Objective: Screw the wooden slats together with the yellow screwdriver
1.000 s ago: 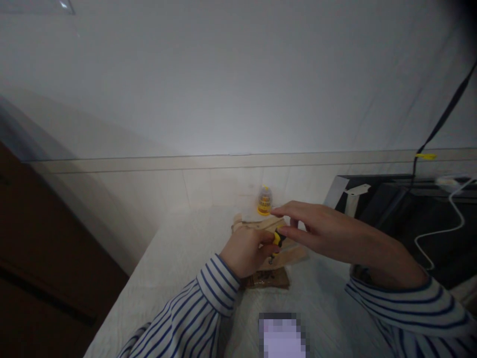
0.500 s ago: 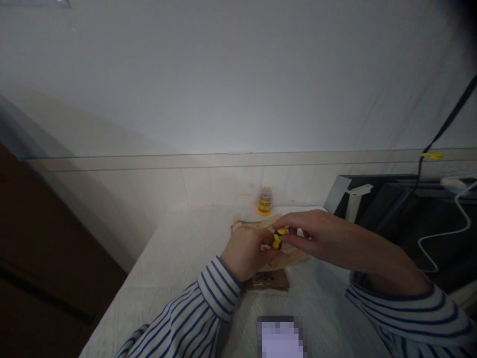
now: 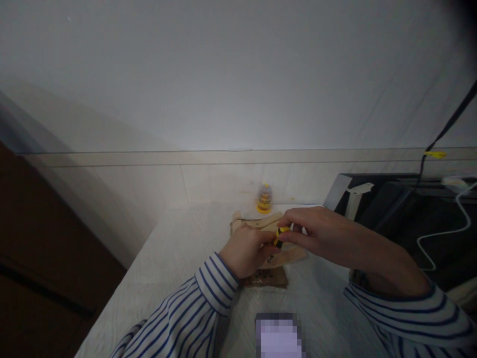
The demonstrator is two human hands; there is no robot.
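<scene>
My left hand (image 3: pixel 244 251) is closed around a small screwdriver with a yellow and black handle (image 3: pixel 279 237). The thumb and fingertips of my right hand (image 3: pixel 320 229) pinch the top of that handle. Below both hands lie pale, wood-coloured pieces (image 3: pixel 288 257), partly covered by my fingers. A small dark bit of metal shows on them near the left fingers; whether it belongs to the screwdriver I cannot tell. Nearer me is a flat, shiny brown packet (image 3: pixel 266 277). Behind the hands stands a yellow-based, clear-topped case of driver bits (image 3: pixel 264 200), upright.
A white-covered table (image 3: pixel 164 263) meets the wall behind it. At the front edge is a phone-like thing (image 3: pixel 279 338), its screen blurred out. Dark panels (image 3: pixel 387 223) and a white cable (image 3: pixel 462 219) are at the right; a brown wooden surface (image 3: pixel 48 258) is at the left.
My right fingers, apart at first, have come together on the screwdriver's handle, and the handle has turned a little. My left hand keeps its place.
</scene>
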